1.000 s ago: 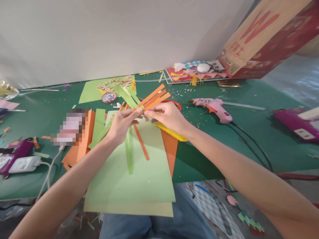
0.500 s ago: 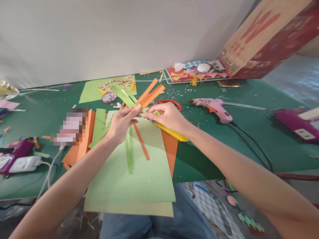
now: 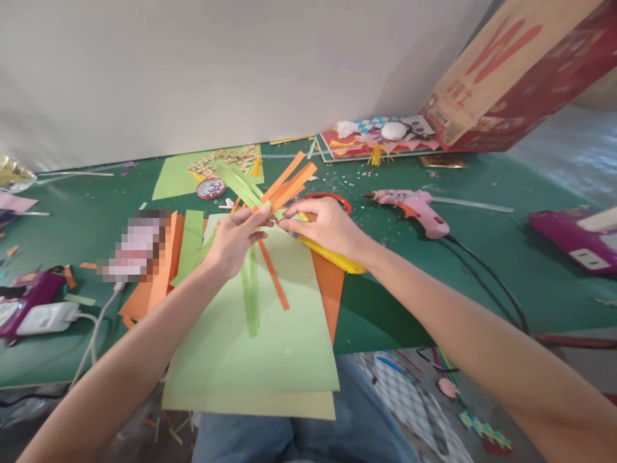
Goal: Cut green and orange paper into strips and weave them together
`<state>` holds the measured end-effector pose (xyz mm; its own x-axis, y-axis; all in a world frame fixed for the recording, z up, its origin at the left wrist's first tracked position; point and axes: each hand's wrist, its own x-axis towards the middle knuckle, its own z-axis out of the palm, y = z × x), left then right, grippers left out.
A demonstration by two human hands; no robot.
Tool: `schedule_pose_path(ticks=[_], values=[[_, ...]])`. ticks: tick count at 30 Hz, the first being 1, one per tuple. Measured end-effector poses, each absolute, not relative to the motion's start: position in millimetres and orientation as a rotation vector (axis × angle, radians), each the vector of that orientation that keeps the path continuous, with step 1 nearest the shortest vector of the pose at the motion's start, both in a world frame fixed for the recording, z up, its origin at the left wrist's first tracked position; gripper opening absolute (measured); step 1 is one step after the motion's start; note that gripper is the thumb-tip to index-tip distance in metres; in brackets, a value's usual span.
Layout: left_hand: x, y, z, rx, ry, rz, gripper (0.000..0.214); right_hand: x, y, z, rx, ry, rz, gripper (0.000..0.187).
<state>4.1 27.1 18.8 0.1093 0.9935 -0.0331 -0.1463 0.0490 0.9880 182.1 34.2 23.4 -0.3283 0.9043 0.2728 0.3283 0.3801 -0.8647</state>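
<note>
My left hand (image 3: 238,241) is closed round a bunch of crossed paper strips, pinching them between thumb and fingers. Orange strips (image 3: 293,183) fan out up to the right, green strips (image 3: 236,180) up to the left, and more ends hang below. At the right side of the crossing, my right hand (image 3: 328,225) has thumb and forefinger pinched at a strip's end, which the fingertips partly hide. Under the hands lie pale green paper sheets (image 3: 260,360), reaching over the table edge. A yellow tool with a scalloped edge (image 3: 332,255) lies below my right hand.
A pink glue gun (image 3: 417,209) with its cord lies to the right. Red scissor-like handles (image 3: 342,200) sit behind my right hand. A round dish of beads (image 3: 211,188), a blurred-out phone (image 3: 137,247), orange paper (image 3: 164,270) and a paper bag (image 3: 486,83) surround the work.
The orange strip ends at the upper right have shifted slightly downward and left. Both hands stay almost where they were, the right one moving only a little.
</note>
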Motion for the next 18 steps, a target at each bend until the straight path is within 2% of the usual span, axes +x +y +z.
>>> schedule_pose_path(ticks=[7,18], values=[[6.1,25.7,21.3,1.154,1.05,1.143,0.035,182.7,33.4,23.5,-1.073,-1.813,0.987,0.034],[8.1,23.7,25.7,1.121,1.071,1.096,0.031,183.3,33.8,23.9,-1.04,-1.801,1.024,0.035]])
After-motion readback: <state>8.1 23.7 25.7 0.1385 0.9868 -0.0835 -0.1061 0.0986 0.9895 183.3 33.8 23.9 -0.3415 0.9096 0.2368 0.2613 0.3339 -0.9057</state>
